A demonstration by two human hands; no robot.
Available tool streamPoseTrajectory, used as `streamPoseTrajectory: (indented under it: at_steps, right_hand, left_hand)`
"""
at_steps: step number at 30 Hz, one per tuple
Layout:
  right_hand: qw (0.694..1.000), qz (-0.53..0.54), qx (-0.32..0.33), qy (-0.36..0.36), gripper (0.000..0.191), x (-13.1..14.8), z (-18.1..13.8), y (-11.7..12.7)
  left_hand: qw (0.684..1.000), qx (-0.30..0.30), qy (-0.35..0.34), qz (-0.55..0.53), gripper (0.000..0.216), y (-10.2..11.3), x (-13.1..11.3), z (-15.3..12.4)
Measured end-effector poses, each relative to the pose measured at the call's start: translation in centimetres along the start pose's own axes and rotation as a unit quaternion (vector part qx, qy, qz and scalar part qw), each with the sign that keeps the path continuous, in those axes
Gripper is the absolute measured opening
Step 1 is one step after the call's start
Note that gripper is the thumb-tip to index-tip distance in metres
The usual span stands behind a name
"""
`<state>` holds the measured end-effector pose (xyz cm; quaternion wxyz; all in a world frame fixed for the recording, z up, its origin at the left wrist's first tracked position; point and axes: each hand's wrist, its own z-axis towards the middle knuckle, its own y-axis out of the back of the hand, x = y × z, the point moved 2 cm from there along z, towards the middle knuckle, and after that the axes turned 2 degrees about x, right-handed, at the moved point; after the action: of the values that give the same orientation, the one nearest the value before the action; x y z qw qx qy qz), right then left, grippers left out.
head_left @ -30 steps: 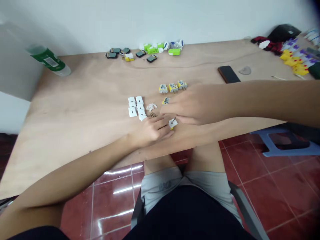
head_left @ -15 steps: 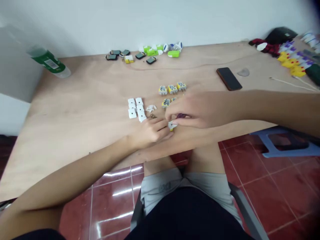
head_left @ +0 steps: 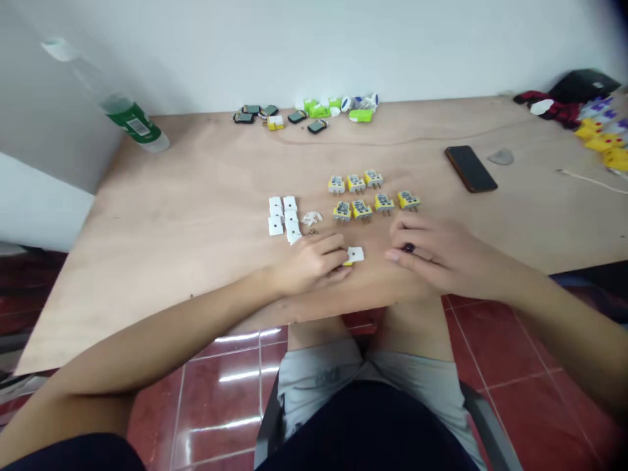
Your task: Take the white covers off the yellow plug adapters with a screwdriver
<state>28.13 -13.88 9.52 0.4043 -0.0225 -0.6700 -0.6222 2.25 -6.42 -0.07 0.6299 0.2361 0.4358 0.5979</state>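
My left hand (head_left: pixel 309 263) rests on the wood with its fingertips against a small plug (head_left: pixel 354 256), whose white cover sits on a yellow body. It appears to hold that plug. My right hand (head_left: pixel 436 254) lies to the right, curled around a small dark-handled screwdriver (head_left: pixel 409 248), with most of the shaft hidden. Beyond the hands, finished-looking yellow plugs (head_left: pixel 362 209) stand in two rows. To the left lie two columns of white covers (head_left: pixel 275 226), a few small white pieces (head_left: pixel 311 218) and tiny brass screws (head_left: pixel 312 231).
A plywood table (head_left: pixel 196 196) ends in a front edge above a red tile floor. A black phone (head_left: pixel 471 169) lies at right. Green and dark parts (head_left: pixel 318 110) line the far edge, a green-labelled bottle (head_left: pixel 133 121) lies at left, and yellow-purple pieces (head_left: pixel 601 139) sit far right.
My right hand has moved right, away from the plug, uncovering the second row of yellow plugs. The screwdriver is no longer at the plug. The left hand has stayed by the plug.
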Motion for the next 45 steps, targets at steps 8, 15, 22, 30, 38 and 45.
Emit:
streamPoseTrajectory:
  at_steps: [8,15,22,30,38,45]
  right_hand:
    - [0.998,-0.012,-0.068,-0.011,0.034,-3.0,-0.4,-6.6]
    - [0.996,0.007,-0.087,-0.021,0.02,-3.8,0.1,-8.5]
    - [0.992,0.051,-0.117,0.003,0.014,-4.2,-0.1,-9.1]
    - [0.981,0.089,-0.173,-0.023,0.021,-3.1,-0.4,-7.2]
    - [0.823,0.469,-0.317,-0.04,0.049,-0.4,2.6,-6.5]
    - [0.745,0.589,-0.311,0.012,0.048,0.7,3.7,-8.4]
  left_hand:
    - [0.99,-0.005,0.051,-0.131,0.015,0.2,0.1,0.0]
    - [0.983,-0.029,0.06,-0.173,0.014,-0.1,0.6,-0.2]
    - [0.98,0.012,0.097,-0.175,0.016,0.3,0.6,-0.1]
    - [0.985,0.003,0.03,-0.172,0.011,0.2,0.7,0.1]
    - [0.985,-0.021,-0.008,-0.172,0.014,0.1,1.5,0.2]
    - [0.983,-0.022,-0.005,-0.182,0.012,0.0,1.4,0.4]
